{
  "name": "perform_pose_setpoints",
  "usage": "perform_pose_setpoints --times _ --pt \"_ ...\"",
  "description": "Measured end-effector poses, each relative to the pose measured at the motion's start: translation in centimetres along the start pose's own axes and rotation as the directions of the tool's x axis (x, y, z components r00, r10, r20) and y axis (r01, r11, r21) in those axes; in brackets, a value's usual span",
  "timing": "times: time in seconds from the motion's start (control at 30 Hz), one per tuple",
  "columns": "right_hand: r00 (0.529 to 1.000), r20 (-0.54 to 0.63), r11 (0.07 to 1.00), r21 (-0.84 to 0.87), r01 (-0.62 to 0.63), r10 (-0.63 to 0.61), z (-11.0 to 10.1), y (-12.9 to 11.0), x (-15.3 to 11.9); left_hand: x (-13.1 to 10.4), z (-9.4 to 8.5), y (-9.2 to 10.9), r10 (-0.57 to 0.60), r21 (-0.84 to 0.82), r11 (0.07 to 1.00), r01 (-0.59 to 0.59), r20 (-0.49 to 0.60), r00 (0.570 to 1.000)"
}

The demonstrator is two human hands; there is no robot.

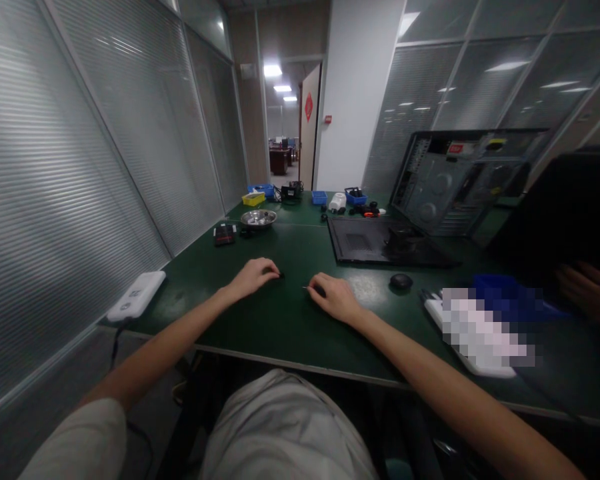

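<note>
The table (290,340) has a smooth green top with a soft, cloudy sheen. The round bowl (259,219) is shiny metal. The computer case (435,180) shows dull grey sheet metal inside, while the flat panel (353,243) is dark, with a low gloss. The mouse (401,281) looks like smooth black plastic, the power strip (137,295) like white plastic. The shirt (285,427) is matt, creased cloth.

Office room with electronics bench

Type: office, used for hardware work. Shown by: green worktop (230,300); open computer case (440,177) with its panel (355,241); mouse (401,281); blue and yellow parts trays (253,199); metal dish (259,219); glass partitions with blinds (140,100); open door (309,127) with red decoration (309,107); beyond it, ceiling lights (282,88) and further desks (279,162).
</note>
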State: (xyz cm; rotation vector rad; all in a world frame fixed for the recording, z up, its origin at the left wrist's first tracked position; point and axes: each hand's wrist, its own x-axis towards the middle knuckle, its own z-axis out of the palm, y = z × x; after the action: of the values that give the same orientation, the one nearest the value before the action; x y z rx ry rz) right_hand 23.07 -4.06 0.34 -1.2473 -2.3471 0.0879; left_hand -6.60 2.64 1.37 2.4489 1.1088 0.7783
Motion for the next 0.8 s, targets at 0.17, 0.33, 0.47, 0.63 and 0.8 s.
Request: perform_pose_setpoints --times 0.17,0.33,0.47,0.63,0.8 --pt "0.997 -0.051 0.998 0.05 -0.046 0.049 0.1 0.4 -0.1 0.6 5.2 4.6 0.096 -0.205 0.975 -0.08 0.07 0.993" --pt "0.997 -0.042 0.997 0.035 -0.066 0.067 -0.1 0.4 -0.1 0.2 5.3 4.3 0.07 -0.232 0.971 -0.055 0.057 0.996" --pt "0.997 -0.027 0.998 0.002 -0.07 0.07 0.0 0.4 -0.2 0.0 5.0 4.6 0.121 -0.2 0.974 -0.108 0.056 0.991" --pt "0.998 -0.017 0.998 -0.016 -0.064 0.064 0.1 0.4 -0.2 -0.1 5.0 4.9 0.13 -0.186 0.975 -0.118 0.051 0.99" --pt "1.0 -0.01 1.0 0.004 -0.006 0.006 -0.1 0.2 -0.2 0.0 4.9 4.3 0.135 -0.226 0.966 -0.125 0.026 0.991"
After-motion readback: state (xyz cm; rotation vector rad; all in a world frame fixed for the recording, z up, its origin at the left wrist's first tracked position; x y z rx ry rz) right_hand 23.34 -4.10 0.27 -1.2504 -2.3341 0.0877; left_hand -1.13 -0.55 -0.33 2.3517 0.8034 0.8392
